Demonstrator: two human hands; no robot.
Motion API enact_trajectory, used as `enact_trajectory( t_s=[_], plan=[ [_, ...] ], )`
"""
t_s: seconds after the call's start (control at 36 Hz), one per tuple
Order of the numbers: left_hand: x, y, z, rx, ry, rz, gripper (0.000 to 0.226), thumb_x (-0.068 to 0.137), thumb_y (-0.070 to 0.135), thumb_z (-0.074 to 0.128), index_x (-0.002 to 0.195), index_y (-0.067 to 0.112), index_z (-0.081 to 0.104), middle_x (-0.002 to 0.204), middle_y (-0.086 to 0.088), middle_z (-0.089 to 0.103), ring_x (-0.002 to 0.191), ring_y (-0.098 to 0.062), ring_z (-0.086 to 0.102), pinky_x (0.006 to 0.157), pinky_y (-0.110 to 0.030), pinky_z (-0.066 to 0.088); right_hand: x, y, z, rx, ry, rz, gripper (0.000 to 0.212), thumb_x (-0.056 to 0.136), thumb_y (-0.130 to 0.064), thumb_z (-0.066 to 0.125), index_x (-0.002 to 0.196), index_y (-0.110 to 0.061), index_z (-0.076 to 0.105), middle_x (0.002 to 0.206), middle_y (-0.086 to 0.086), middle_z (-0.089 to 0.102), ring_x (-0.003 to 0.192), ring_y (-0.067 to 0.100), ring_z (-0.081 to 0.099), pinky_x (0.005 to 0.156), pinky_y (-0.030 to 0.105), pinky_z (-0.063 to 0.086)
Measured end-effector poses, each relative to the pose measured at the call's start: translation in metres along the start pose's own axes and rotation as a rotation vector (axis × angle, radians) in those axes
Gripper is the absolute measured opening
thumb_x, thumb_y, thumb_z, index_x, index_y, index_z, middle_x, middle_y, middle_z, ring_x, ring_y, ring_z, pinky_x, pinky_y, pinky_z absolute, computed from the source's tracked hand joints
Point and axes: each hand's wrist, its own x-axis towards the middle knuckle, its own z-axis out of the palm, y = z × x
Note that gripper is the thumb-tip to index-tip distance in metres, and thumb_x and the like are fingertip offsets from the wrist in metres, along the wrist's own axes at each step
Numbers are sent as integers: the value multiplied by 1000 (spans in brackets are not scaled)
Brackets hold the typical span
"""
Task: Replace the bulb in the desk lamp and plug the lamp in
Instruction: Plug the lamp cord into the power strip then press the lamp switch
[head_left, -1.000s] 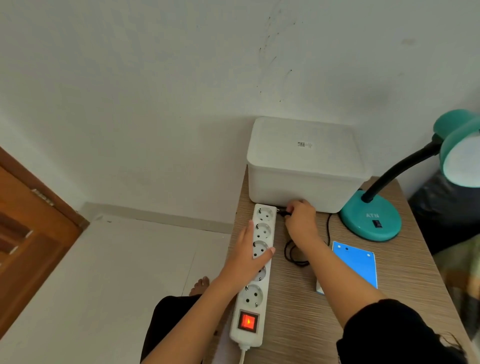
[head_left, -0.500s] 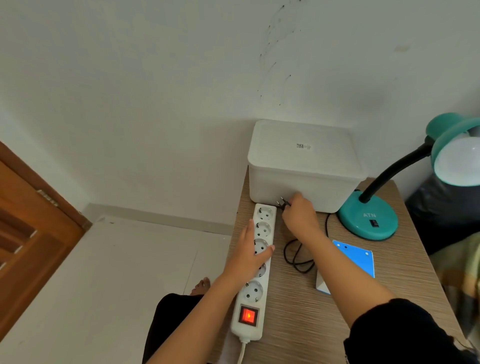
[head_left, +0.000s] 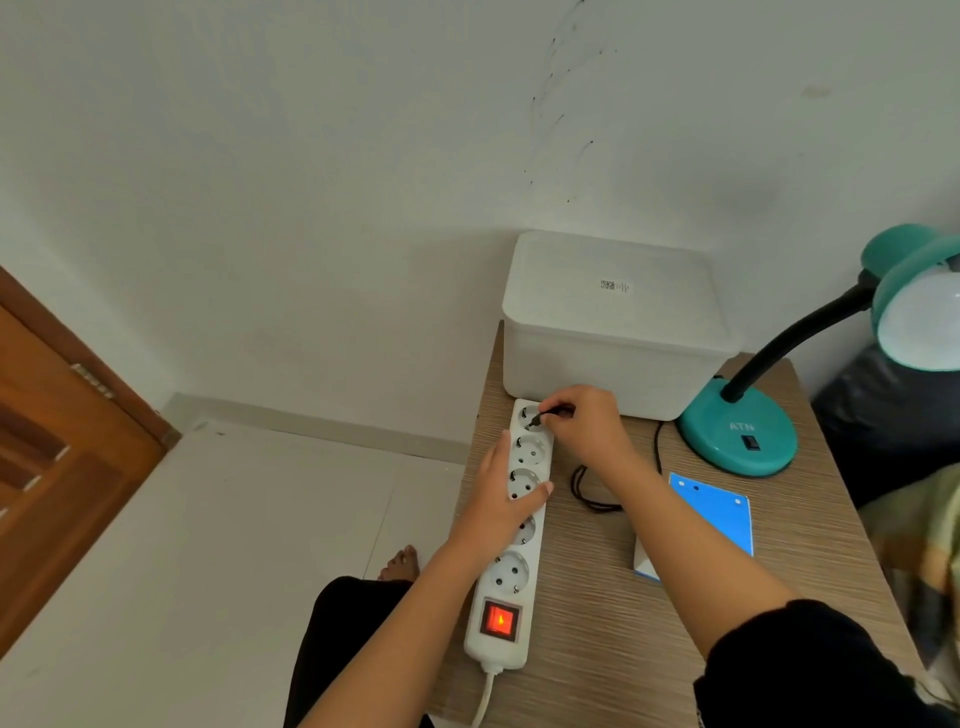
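The left hand (head_left: 506, 499) lies flat across the middle of the white power strip (head_left: 511, 535), palm down, fingers (head_left: 501, 457) stretched along its far edge and thumb hooked over the near edge, pressing it to the bench (head_left: 597, 623) without closing around anything. The right hand (head_left: 587, 426) reaches over from the right, wrist raised, its fingers (head_left: 558, 402) pinched shut on a small black plug (head_left: 543, 415) whose tip sits at the farthest socket of the strip; whether the prongs are seated cannot be told. A black cord (head_left: 587, 488) runs from under this hand, loops on the bench and goes off toward the lamp (head_left: 737, 431). The lamp has a round teal base with a dark switch, a black bent neck and a teal shade at the right edge of the view, with a white bulb (head_left: 919, 322) sitting in the shade. The strip's rocker switch (head_left: 500, 619) at the near end glows red. A white lidded box (head_left: 613, 322) stands against the wall just behind the strip's far end and the right hand. A blue and white carton (head_left: 711, 512) lies flat between the right forearm and the lamp base. A wooden door (head_left: 57, 457) shows at the far left.
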Motion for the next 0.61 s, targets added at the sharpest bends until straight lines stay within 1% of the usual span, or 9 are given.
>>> enact_trajectory(
  t_s=[0.06,0.14,0.19,0.25,0.36,0.42,0.53,0.61],
  plan=[
    [1,-1,0,-2,2,1,85,86,37,62,149,22,7,156,3,14,142,-12,18,104,-20,18,1,-1,2,-55,-5,-25,16,83,-3,64,95,-5,73,99,12,71,86,14,60,77,16,42],
    [1,-2,1,-7,1,9,85,86,38,62,149,22,7,157,3,13,142,-12,17,106,-22,18,5,-2,2,-87,-12,-47,15,81,0,64,92,-3,74,99,12,71,89,18,64,76,15,43],
    [1,-3,1,-20,2,8,85,86,38,62,149,23,7,157,3,14,142,-12,17,107,-23,19,7,-2,-1,-96,-14,-42,14,79,0,64,89,-3,74,97,13,71,86,17,63,75,16,44],
    [1,-3,1,-33,3,6,85,86,37,62,149,24,7,156,4,14,142,-12,18,106,-23,20,9,0,-2,-90,-12,-29,13,78,0,66,88,-3,75,95,12,72,81,13,61,74,16,45],
    [2,-4,1,-60,2,3,85,86,37,63,149,24,8,156,5,14,142,-11,19,104,-21,20,9,0,1,-52,-9,-19,12,78,-1,68,88,-4,74,92,11,72,81,13,61,73,15,45],
    [2,-4,1,-59,4,1,85,86,36,63,149,24,8,156,5,14,142,-11,18,104,-20,19,9,-1,3,-30,-10,-15,13,77,-1,69,89,-4,74,91,11,72,81,12,60,75,17,45],
    [1,-4,2,-58,-1,-8,85,86,35,63,149,23,7,156,6,13,141,-10,19,102,-19,20,9,-1,6,-19,-26,-6,14,74,-5,74,88,-5,74,91,12,72,85,17,64,78,22,49],
    [2,-3,2,-50,1,-15,85,86,36,63,149,24,7,157,5,12,142,-11,18,104,-21,19,14,-1,6,-44,-52,3,15,74,-8,75,88,-5,74,92,12,72,84,14,60,77,21,47]
  ],
)
